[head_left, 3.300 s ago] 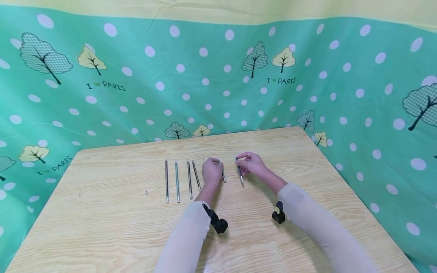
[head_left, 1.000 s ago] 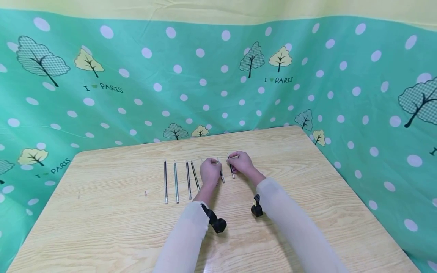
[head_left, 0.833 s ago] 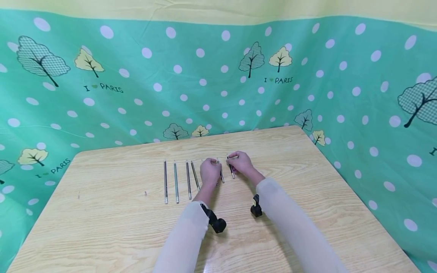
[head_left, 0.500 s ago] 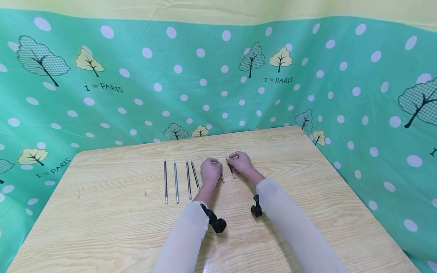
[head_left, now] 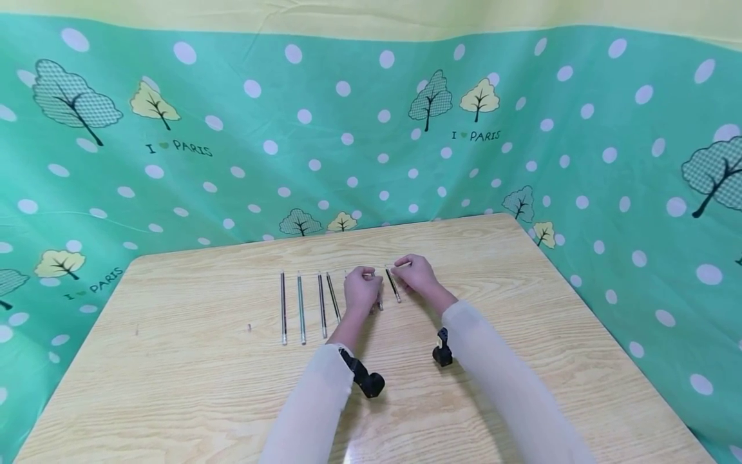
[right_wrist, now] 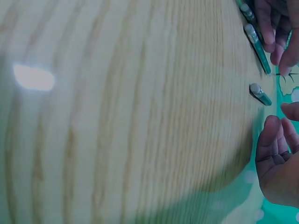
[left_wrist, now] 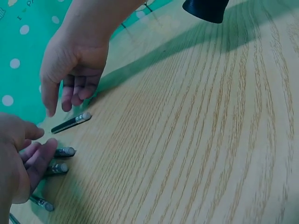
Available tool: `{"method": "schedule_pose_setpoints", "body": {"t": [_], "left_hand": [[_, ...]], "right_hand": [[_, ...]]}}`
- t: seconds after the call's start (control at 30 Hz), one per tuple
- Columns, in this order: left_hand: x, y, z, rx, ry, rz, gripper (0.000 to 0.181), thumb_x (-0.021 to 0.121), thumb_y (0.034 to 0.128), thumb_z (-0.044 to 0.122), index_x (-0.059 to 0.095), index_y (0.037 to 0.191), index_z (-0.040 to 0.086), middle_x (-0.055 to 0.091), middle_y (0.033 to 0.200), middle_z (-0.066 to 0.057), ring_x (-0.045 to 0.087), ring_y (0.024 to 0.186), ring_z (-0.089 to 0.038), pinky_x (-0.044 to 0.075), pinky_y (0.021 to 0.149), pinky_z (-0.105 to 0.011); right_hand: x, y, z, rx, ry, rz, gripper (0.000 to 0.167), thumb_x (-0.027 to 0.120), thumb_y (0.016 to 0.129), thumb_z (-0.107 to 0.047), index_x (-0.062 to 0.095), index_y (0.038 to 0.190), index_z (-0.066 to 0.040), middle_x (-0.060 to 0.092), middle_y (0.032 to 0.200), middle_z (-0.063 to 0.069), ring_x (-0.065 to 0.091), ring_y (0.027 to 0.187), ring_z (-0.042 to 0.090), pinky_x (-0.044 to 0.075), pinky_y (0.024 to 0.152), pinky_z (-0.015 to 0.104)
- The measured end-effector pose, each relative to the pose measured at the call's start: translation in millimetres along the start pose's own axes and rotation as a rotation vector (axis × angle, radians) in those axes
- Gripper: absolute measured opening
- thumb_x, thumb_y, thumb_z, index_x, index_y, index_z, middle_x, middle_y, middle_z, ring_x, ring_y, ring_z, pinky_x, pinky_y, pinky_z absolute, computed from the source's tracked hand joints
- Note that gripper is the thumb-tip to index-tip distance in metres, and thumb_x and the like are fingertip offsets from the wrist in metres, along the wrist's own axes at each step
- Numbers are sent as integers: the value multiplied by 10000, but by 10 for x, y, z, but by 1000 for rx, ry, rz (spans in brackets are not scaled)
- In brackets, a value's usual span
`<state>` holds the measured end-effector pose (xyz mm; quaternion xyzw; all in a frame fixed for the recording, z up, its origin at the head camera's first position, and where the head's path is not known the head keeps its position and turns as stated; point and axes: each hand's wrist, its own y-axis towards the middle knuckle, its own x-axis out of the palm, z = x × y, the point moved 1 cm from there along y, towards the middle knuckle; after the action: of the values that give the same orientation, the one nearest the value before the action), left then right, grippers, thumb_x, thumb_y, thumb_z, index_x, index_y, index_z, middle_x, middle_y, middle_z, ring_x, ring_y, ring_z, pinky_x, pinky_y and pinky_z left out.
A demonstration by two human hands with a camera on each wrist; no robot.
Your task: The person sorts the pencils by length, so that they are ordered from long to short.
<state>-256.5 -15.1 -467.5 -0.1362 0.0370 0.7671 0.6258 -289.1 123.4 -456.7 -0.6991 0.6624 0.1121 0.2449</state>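
Note:
In the head view my right hand [head_left: 416, 276] is beside a dark pencil [head_left: 393, 285], which lies slightly slanted on the table. Its thumb and fingers stand apart in the right wrist view, where that pencil [right_wrist: 260, 94] lies outside them. My left hand [head_left: 362, 291] hovers over the pencils just left of it, partly covering them. One of these pencils [head_left: 380, 303] shows its end past the hand. In the left wrist view the left hand's thumb and fingers are loosely bent with a gap between them. Pale eraser ends [left_wrist: 60, 168] point toward the near side.
Left of the hands, a dark pencil [head_left: 283, 309], a teal pencil [head_left: 301, 309] and two more dark pencils [head_left: 322, 306] lie in a row. A tiny piece [head_left: 249, 327] lies farther left on the wooden table [head_left: 174, 386]. A green dotted cloth [head_left: 243, 129] hangs behind.
My right hand has brought its pencil left to the row's right end, laid it down and let go, then drawn slightly right. The left hand has stayed nearly in place.

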Motion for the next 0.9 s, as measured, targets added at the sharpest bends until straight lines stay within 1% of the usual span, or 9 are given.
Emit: {"method": "schedule_pose_setpoints", "body": {"t": [0.17,0.43,0.5,0.53,0.63,0.73,0.77,0.83,0.9], "left_hand": [[6,-31,18,12,-22,-32,317,662,827,80,608,1132,13,630,929,-105,631,537,-206,548,479,-239],[-9,-52,68,3,-94,-88,336,659,837,86,596,1163,31,559,902,-56,634,623,-250,598,581,-352],[-33,-54,83,20,-111,-98,345,652,841,84,588,1175,26,551,901,-50,633,652,-270,600,600,-378],[-52,-58,94,30,-116,-103,352,650,844,86,582,1183,22,550,905,-51,636,681,-301,601,616,-389],[-137,-59,142,64,-121,-109,366,643,851,82,568,1202,10,555,920,-66,630,708,-318,602,639,-397],[-267,-43,208,75,-108,-105,363,640,857,87,565,1208,31,562,953,-75,613,712,-273,601,684,-400],[-317,-33,233,78,-100,-101,356,637,860,91,567,1206,42,566,964,-75,603,711,-236,601,692,-398],[-424,-12,281,87,-82,-95,354,631,866,98,565,1211,57,571,988,-79,599,739,-219,599,712,-398],[-547,4,328,97,-62,-88,349,619,873,106,562,1216,70,573,1013,-88,611,799,-281,597,729,-402]], "right_hand": [[-77,8,21,2,-27,18,260,633,870,-203,618,1087,-61,570,674,39,527,483,128,510,465,248],[-199,0,22,8,-36,19,267,635,876,-218,611,1092,-65,601,814,86,547,543,160,534,513,274],[-226,1,16,-3,-43,23,266,632,879,-217,609,1094,-61,609,832,87,556,555,171,531,525,281],[-240,0,11,-5,-42,22,265,631,881,-216,607,1095,-61,614,846,96,559,559,177,536,538,294],[-290,-6,-5,-17,-52,28,269,624,889,-222,602,1103,-60,627,866,135,571,573,194,547,566,320],[-348,-25,-25,-30,-63,32,275,612,899,-233,594,1113,-61,617,851,133,580,598,213,563,605,354],[-370,-30,-27,-37,-68,35,277,607,903,-235,591,1116,-59,608,824,120,579,600,216,565,606,355],[-419,-48,-38,-58,-81,42,275,598,909,-232,587,1117,-54,583,776,94,569,588,212,566,610,368],[-471,-66,-53,-77,-96,51,271,591,912,-233,584,1113,-51,558,732,69,545,556,186,556,588,357]]}}
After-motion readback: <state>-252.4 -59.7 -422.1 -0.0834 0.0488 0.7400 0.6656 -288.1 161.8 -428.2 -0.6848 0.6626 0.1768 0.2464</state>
